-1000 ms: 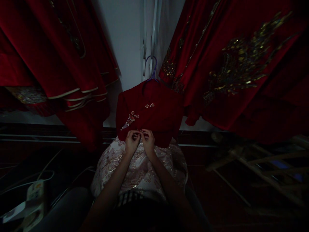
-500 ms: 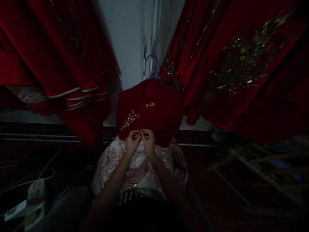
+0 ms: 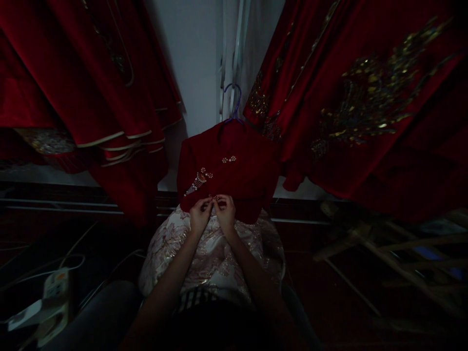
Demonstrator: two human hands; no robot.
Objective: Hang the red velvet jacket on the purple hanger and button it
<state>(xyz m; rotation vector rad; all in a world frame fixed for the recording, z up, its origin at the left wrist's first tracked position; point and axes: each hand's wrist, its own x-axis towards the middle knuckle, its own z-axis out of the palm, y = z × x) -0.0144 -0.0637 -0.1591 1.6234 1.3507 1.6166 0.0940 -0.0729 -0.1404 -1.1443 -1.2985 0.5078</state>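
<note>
Left hand point(image 3: 200, 214) and right hand point(image 3: 225, 214) are both pinched tight on a beaded clasp point(image 3: 215, 198) smack between them, red jacket point(image 3: 244, 183) just beyond.

The jacket point(image 3: 245, 178) is matt cloth (its hanger point(image 3: 237, 109) smooth plastic), the brocade point(image 3: 219, 261) below glossy.

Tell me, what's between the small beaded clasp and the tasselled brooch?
Nothing but bare red cloth: in the dim head view, only the front of the red top shows between the beaded clasp and the tasselled brooch.
</note>
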